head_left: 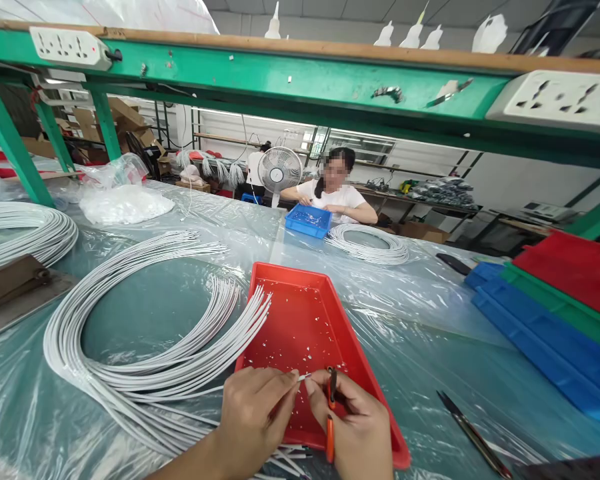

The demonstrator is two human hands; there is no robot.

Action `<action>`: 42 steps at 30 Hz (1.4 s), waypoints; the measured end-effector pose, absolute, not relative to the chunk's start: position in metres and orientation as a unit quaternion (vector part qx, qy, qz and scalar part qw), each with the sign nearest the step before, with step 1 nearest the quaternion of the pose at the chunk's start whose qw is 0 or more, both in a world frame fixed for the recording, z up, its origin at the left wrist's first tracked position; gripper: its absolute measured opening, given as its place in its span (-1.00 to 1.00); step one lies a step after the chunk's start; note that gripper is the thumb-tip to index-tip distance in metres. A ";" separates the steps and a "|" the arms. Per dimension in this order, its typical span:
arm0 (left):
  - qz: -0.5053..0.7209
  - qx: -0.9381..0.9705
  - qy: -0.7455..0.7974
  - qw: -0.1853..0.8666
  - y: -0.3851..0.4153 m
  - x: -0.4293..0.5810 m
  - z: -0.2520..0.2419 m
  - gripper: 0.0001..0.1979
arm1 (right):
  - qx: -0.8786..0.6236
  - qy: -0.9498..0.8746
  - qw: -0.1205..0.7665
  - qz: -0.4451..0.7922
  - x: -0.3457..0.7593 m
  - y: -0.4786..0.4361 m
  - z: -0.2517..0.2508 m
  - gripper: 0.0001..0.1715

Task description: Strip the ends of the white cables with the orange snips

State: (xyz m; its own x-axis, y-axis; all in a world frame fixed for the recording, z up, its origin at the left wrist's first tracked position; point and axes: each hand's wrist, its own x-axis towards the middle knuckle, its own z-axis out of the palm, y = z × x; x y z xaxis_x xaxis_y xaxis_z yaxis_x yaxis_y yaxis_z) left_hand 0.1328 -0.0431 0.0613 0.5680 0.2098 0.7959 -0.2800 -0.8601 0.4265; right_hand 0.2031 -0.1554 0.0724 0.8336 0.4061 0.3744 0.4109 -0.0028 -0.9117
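White cable end (304, 377) pinched in left hand (253, 417) fingertips; right hand (353, 427) grips orange-handled cutters (331, 410) over red tray's (380, 407) near edge; keep trimmings falling inside.

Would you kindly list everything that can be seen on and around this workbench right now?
red tray: one, red, before the hands, flecked with small white bits
cable bundle: one, white, looped left of the red tray, ends on its rim
second cable coil: one, white, far left
third cable coil: one, white, by the co-worker
blue bin: one, blue, before the co-worker
stacked trays: blue, green, red, at right
tweezers: one, dark, lower right
power strips: two, white, on the green shelf
fan: one, white, behind
co-worker: one, white shirt, seated opposite
left hand: pinching a white cable end
right hand: holding an orange-handled cutter
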 end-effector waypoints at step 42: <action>0.446 0.846 -0.026 0.290 -0.044 0.130 0.063 -0.82 | -0.723 -0.331 0.606 -0.007 0.202 -0.156 0.070 -0.78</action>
State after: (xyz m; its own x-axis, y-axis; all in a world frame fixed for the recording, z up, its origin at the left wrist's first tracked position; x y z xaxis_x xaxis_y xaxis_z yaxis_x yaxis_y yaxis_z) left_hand 0.1303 -0.0437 0.0632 0.6006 0.2155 0.7700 -0.3023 -0.8303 0.4682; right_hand 0.2021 -0.1559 0.0703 0.7810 0.4705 0.4107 0.4868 -0.0467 -0.8723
